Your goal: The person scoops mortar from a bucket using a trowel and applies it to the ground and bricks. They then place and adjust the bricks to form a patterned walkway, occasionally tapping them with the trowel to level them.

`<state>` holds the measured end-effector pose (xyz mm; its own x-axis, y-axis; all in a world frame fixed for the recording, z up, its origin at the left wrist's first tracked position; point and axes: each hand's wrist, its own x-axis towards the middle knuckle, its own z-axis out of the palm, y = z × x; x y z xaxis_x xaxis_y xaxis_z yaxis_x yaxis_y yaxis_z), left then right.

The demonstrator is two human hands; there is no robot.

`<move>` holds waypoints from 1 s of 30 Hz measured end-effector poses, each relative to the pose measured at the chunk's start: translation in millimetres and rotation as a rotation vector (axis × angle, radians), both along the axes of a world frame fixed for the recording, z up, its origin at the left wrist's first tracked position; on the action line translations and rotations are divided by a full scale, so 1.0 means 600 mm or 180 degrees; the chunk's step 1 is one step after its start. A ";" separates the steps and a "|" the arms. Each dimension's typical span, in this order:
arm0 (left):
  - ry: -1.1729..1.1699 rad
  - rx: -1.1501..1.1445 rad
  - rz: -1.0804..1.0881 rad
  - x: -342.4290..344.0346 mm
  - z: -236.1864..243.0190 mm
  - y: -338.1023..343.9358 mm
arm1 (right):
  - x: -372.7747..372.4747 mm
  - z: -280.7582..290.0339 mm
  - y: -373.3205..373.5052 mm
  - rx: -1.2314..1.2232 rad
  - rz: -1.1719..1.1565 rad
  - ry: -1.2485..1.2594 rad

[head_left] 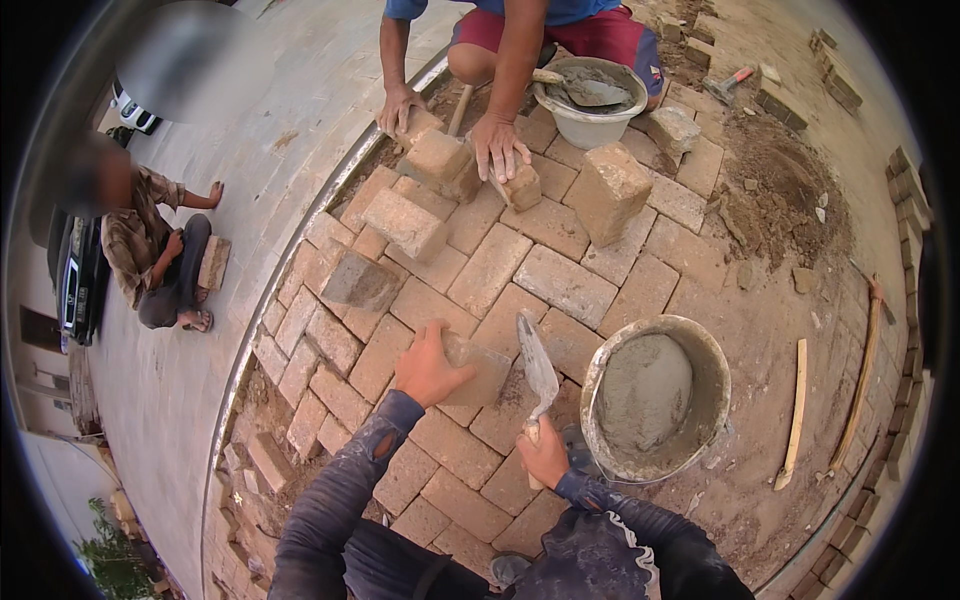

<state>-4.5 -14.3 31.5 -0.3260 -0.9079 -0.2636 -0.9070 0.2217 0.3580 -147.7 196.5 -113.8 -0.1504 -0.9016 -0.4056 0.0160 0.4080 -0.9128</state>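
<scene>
My left hand (430,366) is closed round the left side of a greyish paving brick (478,372), just above the laid pavers. In my right hand (545,455) is the wooden handle of a pointed trowel (538,365). Its blade points away from me and has grey mortar on it, close to the right of the brick. Beside my right hand stands a bucket (712,432) with wet grey mortar (643,392) inside. Across from me, a co-worker's hands (498,146) rest on bricks; one touches a small brick piece (522,188).
Loose bricks (405,222) sit on the paving ahead. A second mortar bucket (588,128) stands near the co-worker. To the right lie a hammer (728,84), a dirt heap (785,185) and wooden sticks (797,415). A seated person (155,240) is left, beyond the curb (238,385).
</scene>
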 end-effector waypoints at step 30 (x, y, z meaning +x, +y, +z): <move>0.1547 -0.2171 -0.0727 -0.143 0.005 -0.153 | -0.171 0.237 0.048 -0.0022 0.2461 -0.0576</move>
